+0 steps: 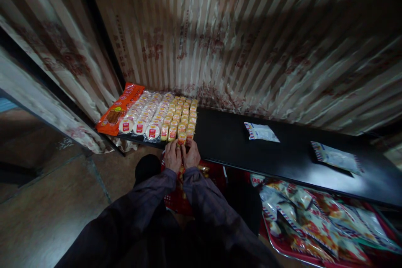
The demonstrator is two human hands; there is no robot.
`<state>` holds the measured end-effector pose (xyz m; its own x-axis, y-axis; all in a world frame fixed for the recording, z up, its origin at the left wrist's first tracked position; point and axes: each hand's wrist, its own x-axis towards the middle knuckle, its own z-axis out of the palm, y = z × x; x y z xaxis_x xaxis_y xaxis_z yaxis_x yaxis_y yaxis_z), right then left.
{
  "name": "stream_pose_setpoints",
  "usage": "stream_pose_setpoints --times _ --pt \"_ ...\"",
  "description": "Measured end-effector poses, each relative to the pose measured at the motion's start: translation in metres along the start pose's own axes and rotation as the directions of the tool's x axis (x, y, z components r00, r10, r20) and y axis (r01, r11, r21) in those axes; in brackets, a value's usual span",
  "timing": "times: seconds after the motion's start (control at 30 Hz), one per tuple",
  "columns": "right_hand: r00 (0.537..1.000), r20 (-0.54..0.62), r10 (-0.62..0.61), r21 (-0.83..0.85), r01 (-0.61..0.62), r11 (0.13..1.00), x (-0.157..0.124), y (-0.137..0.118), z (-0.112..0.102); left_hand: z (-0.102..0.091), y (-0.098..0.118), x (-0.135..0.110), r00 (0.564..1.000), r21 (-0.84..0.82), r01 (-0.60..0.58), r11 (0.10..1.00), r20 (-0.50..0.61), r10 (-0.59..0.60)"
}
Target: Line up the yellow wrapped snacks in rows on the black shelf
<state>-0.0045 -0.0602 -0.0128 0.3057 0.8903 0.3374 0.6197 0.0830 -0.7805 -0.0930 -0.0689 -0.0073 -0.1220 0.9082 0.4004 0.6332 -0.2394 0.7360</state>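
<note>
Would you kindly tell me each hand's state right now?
Left hand: at a small snack packet; grip unclear.
Right hand: close beside the left; grip unclear.

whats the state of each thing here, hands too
left hand: fingers bent at a front yellow pack
right hand: beside it, fingers bent
yellow packs: lined up in rows
white packs: wrapped, in rows
orange bag: lying flat
left pouch: lying flat
right pouch: lying flat
red tray: heaped
curtain: hanging in folds

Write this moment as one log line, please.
left hand: at yellow packs | right hand: at yellow packs | yellow packs: rows on shelf
</note>
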Motion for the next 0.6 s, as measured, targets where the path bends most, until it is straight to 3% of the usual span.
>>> stream_pose_setpoints --times 0.3,0.6 --pt "0.998 -0.003 -0.062 -0.173 0.06 0.983 0.004 0.003 0.006 0.009 -0.01 0.004 0.998 0.051 0.016 0.999 0.058 -0.019" --pt "0.995 -0.026 -0.098 -0.271 0.087 0.959 0.008 0.006 0.006 0.016 -0.024 0.004 0.991 0.083 -0.115 0.99 0.082 0.108"
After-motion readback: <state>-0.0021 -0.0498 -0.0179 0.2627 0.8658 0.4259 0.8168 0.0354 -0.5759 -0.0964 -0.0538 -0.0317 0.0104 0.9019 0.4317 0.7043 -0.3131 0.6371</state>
